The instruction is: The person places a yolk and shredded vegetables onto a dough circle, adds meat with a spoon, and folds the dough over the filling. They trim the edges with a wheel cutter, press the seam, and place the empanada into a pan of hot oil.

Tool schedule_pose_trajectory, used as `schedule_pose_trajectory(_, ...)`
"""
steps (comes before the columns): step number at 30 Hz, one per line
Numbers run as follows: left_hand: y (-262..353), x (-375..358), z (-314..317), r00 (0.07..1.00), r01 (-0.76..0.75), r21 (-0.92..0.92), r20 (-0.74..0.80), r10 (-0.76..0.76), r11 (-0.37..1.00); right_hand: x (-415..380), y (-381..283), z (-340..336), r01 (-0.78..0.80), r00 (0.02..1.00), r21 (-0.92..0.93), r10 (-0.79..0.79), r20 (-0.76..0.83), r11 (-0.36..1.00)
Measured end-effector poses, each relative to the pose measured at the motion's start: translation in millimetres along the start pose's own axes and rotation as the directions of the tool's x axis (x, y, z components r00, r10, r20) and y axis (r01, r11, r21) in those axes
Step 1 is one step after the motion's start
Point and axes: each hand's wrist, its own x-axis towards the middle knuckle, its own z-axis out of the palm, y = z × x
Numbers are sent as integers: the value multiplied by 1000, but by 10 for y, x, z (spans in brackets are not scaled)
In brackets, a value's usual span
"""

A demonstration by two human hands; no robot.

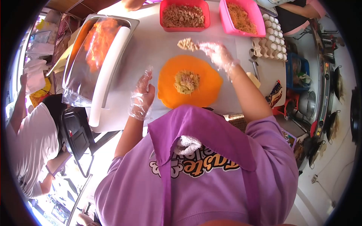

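An orange round sheet of dough (211, 84) lies flat on the table in front of me. A small mound of pale shredded filling (187, 81) sits at its middle. My right hand (218, 55), in a clear plastic glove, is closed beyond the sheet's far right edge. From its fingers a heaped spoonful of crumbly ground meat (187, 45) sticks out to the left; the spoon itself is mostly hidden. My left hand (142, 94), also gloved, is held open just left of the sheet, with nothing in it.
Beyond the sheet stand a red tub of ground meat (184, 17) and a pink tub of orange shreds (241, 19). Eggs in a carton (273, 37) are at right, near a metal spoon (254, 64). A steel tray (130, 22) with orange sheets under plastic stands left. Other people are nearby.
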Motion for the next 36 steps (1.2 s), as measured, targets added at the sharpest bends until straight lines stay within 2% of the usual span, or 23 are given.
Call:
schedule_pose_trajectory(1,-7,-12,3,1000,-14,25,15,13,1000,-26,390,153,175,983,268,-182,4,947)
schedule_pose_trajectory(3,-8,-27,29,999,-26,50,29,25,998,-295,453,268,109,991,275,-127,50,955)
schedule_pose_trajectory(5,23,-66,94,984,-175,202,36,172,963,-543,541,394,40,993,281,-70,99,959)
schedule_pose_trajectory(7,169,-75,170,972,-227,147,99,214,963,-699,641,495,320,946,-24,-319,55,947)
schedule_pose_trajectory(9,311,-43,249,919,-354,118,228,321,928,-857,612,569,319,948,-49,-318,21,946)
schedule_pose_trajectory(11,302,-43,425,899,-396,135,257,354,908,-912,647,662,407,908,-98,-414,-68,908)
schedule_pose_trajectory(13,235,-29,609,842,-524,183,260,473,832,-957,618,691,389,915,-115,-398,-63,914)
schedule_pose_trajectory(15,167,-41,750,839,-525,187,275,469,830,-996,606,705,371,923,-131,-381,-60,919)
schedule_pose_trajectory(17,92,-45,838,837,-527,193,288,465,828,-1017,609,712,474,839,-397,-540,-68,786)
schedule_pose_trajectory(18,72,-44,869,833,-542,162,237,501,825,-1036,596,720,473,839,-398,-540,-70,786)
schedule_pose_trajectory(20,21,-53,908,826,-558,131,185,532,820,-1097,572,745,450,790,-619,-610,-61,644)
schedule_pose_trajectory(23,3,-57,900,828,-542,26,192,527,840,-1146,605,793,461,714,-709,-697,-60,533)
schedule_pose_trajectory(25,-26,-42,905,861,-344,-201,322,394,917,-1149,661,839,481,700,-689,-711,-72,542)
schedule_pose_trajectory(26,-40,-35,908,861,-344,-202,323,394,917,-1148,688,855,500,686,-669,-723,-83,551)
schedule_pose_trajectory(27,-38,-25,905,840,-446,-147,271,470,883,-1158,670,858,499,686,-669,-723,-83,550)
schedule_pose_trajectory(28,-35,-19,901,809,-539,-84,222,544,838,-1174,650,861,494,716,-611,-688,-118,619)
schedule_pose_trajectory(29,-33,-24,898,810,-539,-85,221,543,838,-1178,632,866,484,745,-548,-650,-150,682)
schedule_pose_trajectory(30,-17,-35,890,834,-504,-54,231,502,862,-1139,654,882,484,746,-549,-649,-148,682)
schedule_pose_trajectory(32,14,-41,876,856,-468,-26,238,460,884,-1031,707,903,646,695,-128,-649,-310,753)
schedule_pose_trajectory(33,46,-33,858,885,-353,-67,298,356,933,-1049,676,871,645,696,-130,-649,-308,753)
schedule_pose_trajectory(34,74,-25,836,898,-231,-99,362,251,968,-1087,652,816,445,882,212,-386,-269,870)
schedule_pose_trajectory(35,102,-21,806,898,-229,-100,361,250,968,-1110,624,756,161,986,512,-113,-125,844)
schedule_pose_trajectory(36,139,-12,764,881,-348,-33,332,339,937,-1091,558,678,159,986,512,-112,-122,844)
